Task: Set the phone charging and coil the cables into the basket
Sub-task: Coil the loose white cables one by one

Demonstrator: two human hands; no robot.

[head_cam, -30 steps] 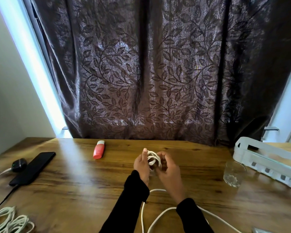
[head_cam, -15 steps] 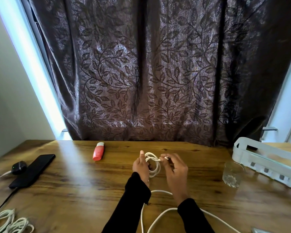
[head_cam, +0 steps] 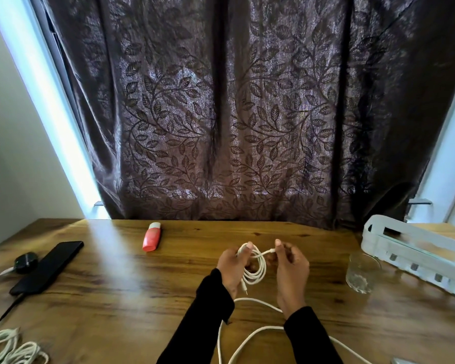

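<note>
The tabletop is varnished wood with a visible grain and a soft sheen, and the curtain behind it is dark cloth with a shimmering leaf pattern. The phone at left is glossy black, the tumbler at right clear glass, the basket matt white plastic and the cable smooth white.

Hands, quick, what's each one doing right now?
Left hand: holding the white cable coil.
Right hand: pinching the cable's plug end.
</note>
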